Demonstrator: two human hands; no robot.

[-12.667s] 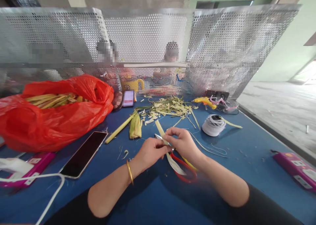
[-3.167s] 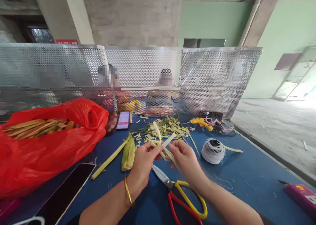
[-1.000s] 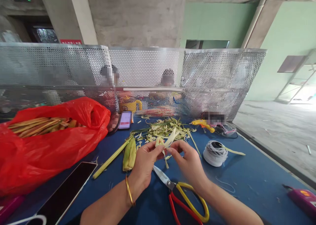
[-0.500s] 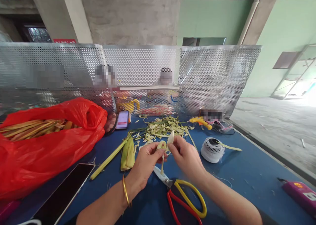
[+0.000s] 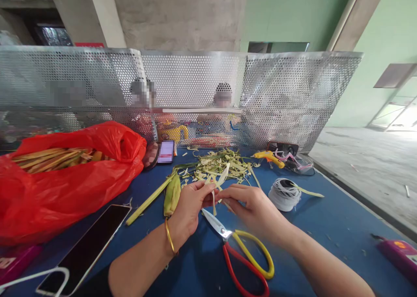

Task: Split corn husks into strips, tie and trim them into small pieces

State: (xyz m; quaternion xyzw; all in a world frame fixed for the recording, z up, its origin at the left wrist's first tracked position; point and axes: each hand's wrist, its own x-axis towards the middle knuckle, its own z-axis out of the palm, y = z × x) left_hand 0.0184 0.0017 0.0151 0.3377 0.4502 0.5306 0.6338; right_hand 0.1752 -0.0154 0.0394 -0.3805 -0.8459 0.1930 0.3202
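Observation:
My left hand [image 5: 190, 206], with a gold bangle at its wrist, pinches pale green strips of plant husk [image 5: 224, 176] between thumb and fingers. One strip end points up and another hangs below the fingertips. My right hand [image 5: 252, 203] is closed, its fingertips meeting the left ones at the strips; what lies between them is hidden. Scissors [image 5: 224, 232] with one red and one yellow handle lie partly spread under my hands. A green husk piece [image 5: 172, 195] and a long stalk [image 5: 150, 201] rest left of my left hand. Husk scraps [image 5: 218, 162] are heaped beyond.
A red plastic bag [image 5: 81, 186] of dried strips stands left, near a dark phone [image 5: 87, 247]. White string [image 5: 284, 195] and a yellow glue gun [image 5: 269, 157] are on the right. A perforated metal screen [image 5: 195, 80] closes the far edge; people sit behind it.
My right hand has let go of the upright white strip end and moved slightly lower, to the left fingertips. The strips have turned in my left hand. The view has shifted slightly.

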